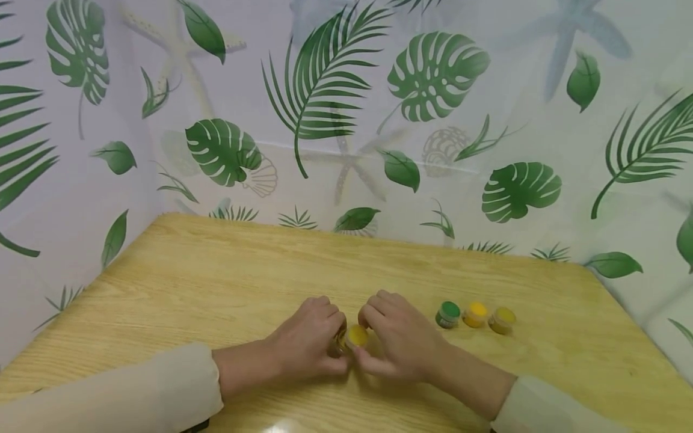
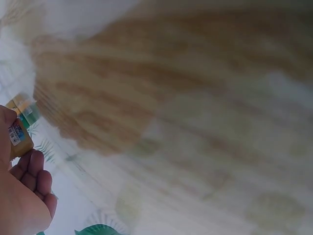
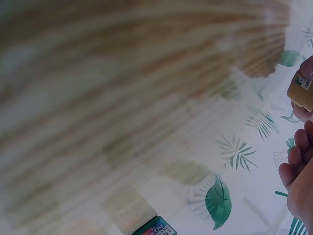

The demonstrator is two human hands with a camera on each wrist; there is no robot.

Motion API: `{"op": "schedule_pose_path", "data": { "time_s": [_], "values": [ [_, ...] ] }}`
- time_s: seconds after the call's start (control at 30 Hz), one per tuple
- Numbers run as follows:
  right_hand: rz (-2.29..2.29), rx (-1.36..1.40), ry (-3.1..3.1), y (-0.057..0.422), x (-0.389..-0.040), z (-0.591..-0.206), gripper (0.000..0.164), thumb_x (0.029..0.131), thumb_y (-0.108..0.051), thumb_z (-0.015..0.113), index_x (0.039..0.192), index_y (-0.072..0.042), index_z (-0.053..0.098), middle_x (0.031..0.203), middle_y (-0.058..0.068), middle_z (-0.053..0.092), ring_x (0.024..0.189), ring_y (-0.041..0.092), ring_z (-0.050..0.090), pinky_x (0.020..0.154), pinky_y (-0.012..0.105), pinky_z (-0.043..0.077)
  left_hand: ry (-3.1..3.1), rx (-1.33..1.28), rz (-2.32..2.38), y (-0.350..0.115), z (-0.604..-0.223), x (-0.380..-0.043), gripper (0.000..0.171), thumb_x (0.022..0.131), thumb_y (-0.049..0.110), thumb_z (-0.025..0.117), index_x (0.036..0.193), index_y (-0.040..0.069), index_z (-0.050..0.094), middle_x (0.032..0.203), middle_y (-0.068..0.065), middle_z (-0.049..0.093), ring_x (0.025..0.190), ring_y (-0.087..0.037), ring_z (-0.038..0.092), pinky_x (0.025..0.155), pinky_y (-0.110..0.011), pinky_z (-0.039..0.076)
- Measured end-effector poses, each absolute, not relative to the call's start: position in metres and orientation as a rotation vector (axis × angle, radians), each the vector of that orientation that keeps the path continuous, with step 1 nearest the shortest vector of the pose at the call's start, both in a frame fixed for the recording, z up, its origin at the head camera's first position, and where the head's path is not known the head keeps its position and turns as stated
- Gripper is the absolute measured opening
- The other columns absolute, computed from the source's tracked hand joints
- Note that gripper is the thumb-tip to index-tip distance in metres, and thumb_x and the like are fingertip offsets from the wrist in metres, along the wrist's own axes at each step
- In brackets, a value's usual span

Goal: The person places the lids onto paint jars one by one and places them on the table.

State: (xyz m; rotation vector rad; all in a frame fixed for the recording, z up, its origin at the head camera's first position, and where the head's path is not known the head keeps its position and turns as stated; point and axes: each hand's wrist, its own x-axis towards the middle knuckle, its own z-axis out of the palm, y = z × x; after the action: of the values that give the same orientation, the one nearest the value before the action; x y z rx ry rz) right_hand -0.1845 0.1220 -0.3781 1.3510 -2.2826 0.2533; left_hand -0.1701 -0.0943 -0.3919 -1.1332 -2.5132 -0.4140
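A small jar with a yellow lid (image 1: 357, 335) is between my two hands, lid facing up, near the front middle of the table. My left hand (image 1: 311, 337) grips it from the left, thumb at the near side and curled fingers at the far side. From the right, my right hand (image 1: 403, 343) pinches it by the lid with thumb and forefinger. The left wrist view shows the labelled jar (image 2: 19, 139) at the left edge, partly covered by fingers. At the right edge of the right wrist view, the same jar (image 3: 299, 93) appears between fingertips.
To the right of my right hand, a green-lidded jar (image 1: 447, 314), a yellow-lidded jar (image 1: 475, 314) and a mustard-lidded jar (image 1: 502, 320) stand in a row. The wood-grain table (image 1: 227, 270) is bordered by a leaf-patterned cloth (image 1: 346, 198) at the back and sides.
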Motion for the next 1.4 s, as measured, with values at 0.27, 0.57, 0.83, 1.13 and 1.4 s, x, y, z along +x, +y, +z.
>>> {"op": "schedule_pose_path", "data": {
  "time_s": [0.27, 0.57, 0.83, 1.13, 1.4],
  "values": [
    [0.224, 1.382, -2.29, 0.122, -0.184, -0.38, 0.025, 0.079, -0.038, 0.068, 0.086, -0.016, 0.057, 0.08, -0.007, 0.053, 0.075, 0.008, 0.041, 0.069, 0.024, 0.037, -2.473, -1.198, -0.388, -0.091, -0.392, -0.169, 0.025, 0.072, 0.034, 0.077, 0.075, 0.016, 0.06, 0.068, 0.011, 0.052, 0.067, -0.005, 0.039, 0.069, -0.021, 0.036],
    [0.247, 1.433, -2.298, 0.122, -0.18, -0.381, 0.026, 0.079, -0.038, 0.07, 0.085, -0.017, 0.058, 0.079, -0.01, 0.053, 0.075, 0.006, 0.043, 0.07, 0.024, 0.04, -2.484, -1.233, -0.335, -0.087, -0.394, -0.167, 0.027, 0.072, 0.037, 0.076, 0.076, 0.016, 0.06, 0.067, 0.011, 0.05, 0.066, -0.005, 0.037, 0.069, -0.02, 0.035],
    [0.245, 1.438, -2.276, 0.121, -0.179, -0.387, 0.029, 0.076, -0.042, 0.073, 0.078, -0.017, 0.057, 0.074, -0.011, 0.051, 0.072, 0.005, 0.042, 0.068, 0.024, 0.038, -2.568, -1.233, -0.388, -0.085, -0.397, -0.165, 0.026, 0.073, 0.036, 0.076, 0.077, 0.016, 0.061, 0.069, 0.012, 0.052, 0.066, -0.004, 0.037, 0.068, -0.019, 0.034],
    [0.282, 1.454, -2.295, 0.12, -0.184, -0.39, 0.024, 0.077, -0.039, 0.072, 0.08, -0.018, 0.06, 0.076, -0.011, 0.056, 0.072, 0.005, 0.045, 0.07, 0.023, 0.042, -2.607, -1.236, -0.47, -0.088, -0.397, -0.168, 0.023, 0.072, 0.031, 0.078, 0.076, 0.015, 0.062, 0.068, 0.012, 0.053, 0.066, -0.003, 0.038, 0.068, -0.018, 0.034],
    [0.319, 1.554, -2.251, 0.12, -0.188, -0.386, 0.026, 0.072, -0.034, 0.073, 0.087, -0.015, 0.063, 0.081, -0.01, 0.058, 0.076, 0.004, 0.048, 0.072, 0.021, 0.044, -2.574, -1.254, -0.461, -0.087, -0.397, -0.168, 0.024, 0.072, 0.034, 0.078, 0.078, 0.015, 0.063, 0.069, 0.011, 0.054, 0.066, -0.003, 0.039, 0.067, -0.018, 0.034]
  ]
}}
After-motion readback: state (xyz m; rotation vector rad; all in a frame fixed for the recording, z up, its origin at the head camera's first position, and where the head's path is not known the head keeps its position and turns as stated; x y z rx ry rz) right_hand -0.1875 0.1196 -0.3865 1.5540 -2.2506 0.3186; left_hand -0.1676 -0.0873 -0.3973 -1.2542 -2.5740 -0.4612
